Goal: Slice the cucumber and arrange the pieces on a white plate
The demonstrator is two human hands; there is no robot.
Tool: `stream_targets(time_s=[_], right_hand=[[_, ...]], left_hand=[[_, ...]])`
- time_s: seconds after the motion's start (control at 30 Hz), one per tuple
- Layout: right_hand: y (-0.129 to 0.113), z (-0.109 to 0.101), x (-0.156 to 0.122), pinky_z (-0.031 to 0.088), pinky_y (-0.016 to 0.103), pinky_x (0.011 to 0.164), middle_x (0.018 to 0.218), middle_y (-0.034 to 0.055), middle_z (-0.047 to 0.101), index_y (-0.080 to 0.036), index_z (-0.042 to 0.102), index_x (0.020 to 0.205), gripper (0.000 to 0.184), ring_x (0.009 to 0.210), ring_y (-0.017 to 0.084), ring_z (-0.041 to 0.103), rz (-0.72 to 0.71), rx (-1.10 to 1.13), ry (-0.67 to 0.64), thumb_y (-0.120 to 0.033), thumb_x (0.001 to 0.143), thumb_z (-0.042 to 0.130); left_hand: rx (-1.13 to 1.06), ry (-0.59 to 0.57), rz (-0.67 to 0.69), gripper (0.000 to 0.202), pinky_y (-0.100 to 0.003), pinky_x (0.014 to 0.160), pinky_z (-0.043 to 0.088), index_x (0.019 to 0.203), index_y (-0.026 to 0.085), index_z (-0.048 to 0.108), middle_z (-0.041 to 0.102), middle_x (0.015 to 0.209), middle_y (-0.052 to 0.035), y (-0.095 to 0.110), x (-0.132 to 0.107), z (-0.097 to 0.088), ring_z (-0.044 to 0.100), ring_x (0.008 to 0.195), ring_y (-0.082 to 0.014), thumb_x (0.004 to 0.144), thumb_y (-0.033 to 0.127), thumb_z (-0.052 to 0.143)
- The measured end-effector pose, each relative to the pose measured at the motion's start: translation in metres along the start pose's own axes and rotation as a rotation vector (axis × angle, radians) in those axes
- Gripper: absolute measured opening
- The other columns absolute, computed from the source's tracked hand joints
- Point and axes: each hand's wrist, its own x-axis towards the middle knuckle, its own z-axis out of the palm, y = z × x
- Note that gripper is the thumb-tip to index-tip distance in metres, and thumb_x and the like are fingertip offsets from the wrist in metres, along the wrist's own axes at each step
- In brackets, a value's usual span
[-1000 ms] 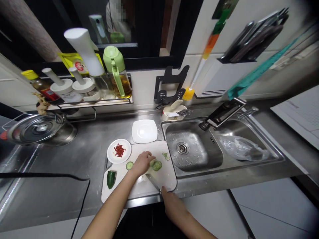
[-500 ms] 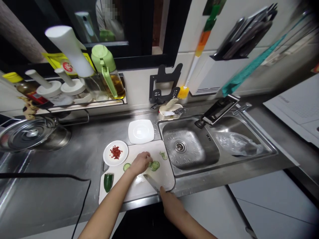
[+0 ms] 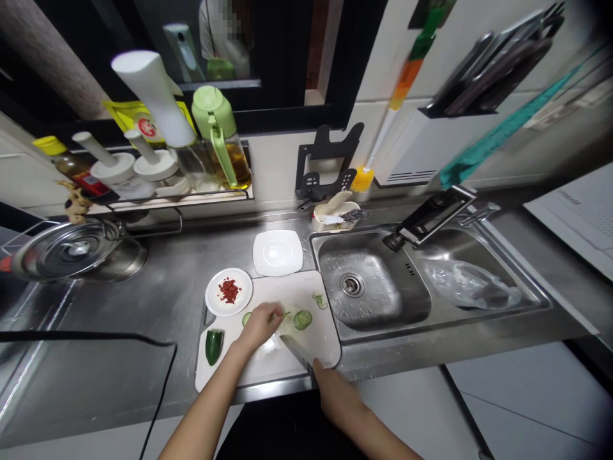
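Note:
My left hand [image 3: 261, 323] is closed in a pinch over the white cutting board [image 3: 253, 365], with a thin green cucumber piece [image 3: 286, 314] sticking out from its fingertips. To its right lies a small overlapping pile of cucumber slices [image 3: 302, 319]. Another cucumber slice [image 3: 246, 318] shows partly behind the hand. My right hand [image 3: 335, 391] grips a knife [image 3: 295, 348] by its handle at the board's front edge, the blade pointing up and left, low over the board. A dark green cucumber chunk [image 3: 214, 347] rests at the board's left side.
Green scraps [image 3: 319, 300] lie near the board's right edge. Behind it stand a plate of chopped red pieces [image 3: 215, 300] and a white square plate [image 3: 278, 252]. The sink [image 3: 383, 294] is at the right, a lidded pot [image 3: 115, 259] at the left, and a condiment shelf [image 3: 211, 199] above.
My left hand has drawn left, away from the cucumber pile, with a thin cucumber piece in its fingertips. My right hand still holds the knife in nearly the same place. The view has shifted slightly.

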Motion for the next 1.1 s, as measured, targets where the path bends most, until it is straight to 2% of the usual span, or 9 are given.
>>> stream_targets(time_s=[0.1,0.27,0.4,0.6,0.7,0.87,1.1], right_hand=[[0.004,-0.003,0.001,0.044,0.029,0.078,0.106,0.0165,0.065,-0.011,0.042,0.134,0.063,0.099,0.024,0.061,-0.014,0.011,0.006,0.007,0.073,0.034],[0.009,-0.009,-0.002,0.042,0.027,0.073,0.098,0.0129,0.066,-0.014,0.048,0.123,0.056,0.093,0.022,0.063,-0.002,-0.015,-0.016,0.007,0.072,0.036],[0.01,-0.016,-0.007,0.042,0.028,0.072,0.097,0.0141,0.066,-0.013,0.047,0.123,0.055,0.094,0.023,0.062,-0.003,-0.051,-0.001,0.007,0.074,0.034],[-0.002,-0.018,-0.003,0.043,0.029,0.07,0.096,0.0155,0.067,-0.011,0.043,0.127,0.055,0.092,0.024,0.063,0.004,-0.043,0.027,0.005,0.076,0.033],[-0.014,-0.017,0.002,0.044,0.03,0.073,0.099,0.0173,0.066,-0.009,0.04,0.132,0.057,0.096,0.025,0.062,0.013,-0.054,0.033,0.004,0.077,0.032],[-0.029,-0.017,0.008,0.045,0.03,0.079,0.106,0.0193,0.064,-0.008,0.035,0.138,0.059,0.102,0.026,0.061,0.018,-0.079,0.034,0.002,0.08,0.031],[-0.031,-0.014,0.011,0.045,0.031,0.08,0.105,0.0199,0.065,-0.007,0.034,0.138,0.06,0.101,0.025,0.061,0.011,-0.096,0.051,0.002,0.079,0.031]], left_hand=[[-0.19,0.068,-0.184,0.011,-0.021,0.058,0.037,0.076,0.018,0.063,0.056,0.06,0.0034,-0.005,-0.011,0.007,0.05,0.057,-0.0096,0.073,0.022,0.053],[-0.61,0.142,-0.49,0.018,-0.019,0.049,0.033,0.073,0.015,0.061,0.053,0.053,0.005,-0.015,-0.016,0.028,0.045,0.046,-0.0072,0.066,0.031,0.061],[-0.621,0.15,-0.652,0.014,-0.02,0.047,0.034,0.07,0.015,0.061,0.052,0.047,0.005,-0.018,-0.019,0.035,0.047,0.043,-0.0082,0.065,0.028,0.062],[-0.158,0.194,-0.595,0.016,-0.02,0.058,0.036,0.066,0.019,0.063,0.062,0.058,0.002,-0.005,-0.029,0.027,0.056,0.059,-0.0111,0.075,0.027,0.053],[-0.036,0.191,-0.586,0.015,-0.021,0.058,0.034,0.066,0.02,0.062,0.062,0.061,0.001,0.0,-0.03,0.029,0.055,0.06,-0.0117,0.076,0.024,0.051],[0.008,0.183,-0.553,0.009,-0.021,0.058,0.032,0.071,0.02,0.06,0.06,0.06,0.0015,-0.002,-0.031,0.032,0.052,0.058,-0.0114,0.076,0.022,0.053],[0.006,0.229,-0.46,0.014,-0.022,0.058,0.031,0.067,0.019,0.06,0.061,0.064,0.0001,0.0,-0.025,0.029,0.052,0.06,-0.0113,0.077,0.024,0.052]])
